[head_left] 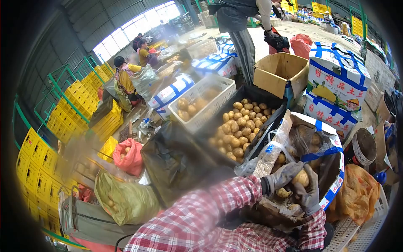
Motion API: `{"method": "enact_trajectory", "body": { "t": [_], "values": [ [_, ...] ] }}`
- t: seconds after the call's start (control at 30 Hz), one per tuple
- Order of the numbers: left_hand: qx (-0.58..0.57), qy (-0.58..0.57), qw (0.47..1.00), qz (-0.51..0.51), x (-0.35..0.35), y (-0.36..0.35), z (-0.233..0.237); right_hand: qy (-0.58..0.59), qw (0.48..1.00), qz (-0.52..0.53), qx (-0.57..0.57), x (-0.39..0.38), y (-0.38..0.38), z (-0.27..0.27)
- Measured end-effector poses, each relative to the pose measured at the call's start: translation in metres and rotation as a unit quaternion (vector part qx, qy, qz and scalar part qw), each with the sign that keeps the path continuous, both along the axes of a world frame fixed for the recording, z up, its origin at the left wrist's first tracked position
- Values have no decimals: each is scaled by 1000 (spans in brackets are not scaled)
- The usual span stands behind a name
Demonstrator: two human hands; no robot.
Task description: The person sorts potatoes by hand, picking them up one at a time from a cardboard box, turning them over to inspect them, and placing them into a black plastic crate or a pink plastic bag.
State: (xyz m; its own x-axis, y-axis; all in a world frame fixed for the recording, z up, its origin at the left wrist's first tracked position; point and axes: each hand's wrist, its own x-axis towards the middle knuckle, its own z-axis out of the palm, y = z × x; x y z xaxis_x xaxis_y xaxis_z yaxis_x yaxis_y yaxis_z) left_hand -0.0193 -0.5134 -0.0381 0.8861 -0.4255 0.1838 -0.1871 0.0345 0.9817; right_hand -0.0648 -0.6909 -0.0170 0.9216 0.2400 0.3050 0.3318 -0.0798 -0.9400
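Observation:
My left hand (286, 175) and my right hand (310, 194), both in grey gloves, are closed around one potato (301, 178) above an open white bag with blue bands (338, 161). The left fingers reach over the potato's top, while the right hand grips it from the right side. Inside the bag, clear plastic lining (277, 151) and several potatoes are partly visible. Another potato (283, 192) lies just below my hands, over dark, dirty sheeting. Beyond the bag, a black-lined bin (268, 90) holds many loose potatoes.
A white plastic crate (201, 122) with potatoes stands beyond the bin, beside a cardboard box (281, 67). Packed potato bags (336, 84) are stacked at right, near a bucket (362, 147) and an orange sack (354, 193). A green sack (126, 197) lies left. Several people work farther off.

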Motion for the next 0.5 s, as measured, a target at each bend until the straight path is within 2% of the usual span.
{"method": "enact_trajectory", "body": {
  "t": [0.03, 0.07, 0.13, 0.17, 0.2, 0.23, 0.27, 0.37, 0.4, 0.43, 0.47, 0.5],
  "values": [
    [101, -194, 975, 35, 4, 1, -4, 102, 991, 10, 86, -1, 0, 4],
    [16, -57, 994, 91, -10, -7, 25, 187, 968, 29, 162, 3, -1, 12],
    [55, -155, 984, 72, -14, 0, 33, 266, 944, 23, 195, 0, 1, 18],
    [74, -204, 974, 62, -14, 0, 35, 206, 963, 24, 172, -1, 1, 16],
    [34, -62, 995, 68, -15, -4, 30, 145, 978, 25, 148, -1, 2, 10],
    [0, 77, 997, 26, -12, -3, 30, 84, 989, 26, 122, -2, 4, 3],
    [-34, 216, 976, -16, -8, 0, 29, 32, 999, 7, 38, -1, -1, -7],
    [-80, 264, 960, -50, -3, 3, 14, -130, 990, -4, -49, 2, 1, 1],
    [-58, 158, 986, -15, -7, -1, 12, 78, 980, 10, 182, -8, 14, 15],
    [-36, 50, 998, 19, -11, -4, 16, 178, 966, 11, 188, -7, 8, 25],
    [55, -118, 989, 73, -16, -6, 20, 277, 941, 11, 193, -4, 1, 32],
    [45, -100, 992, 61, -17, -6, 17, 374, 906, 13, 198, -3, -2, 34]
  ]
}}
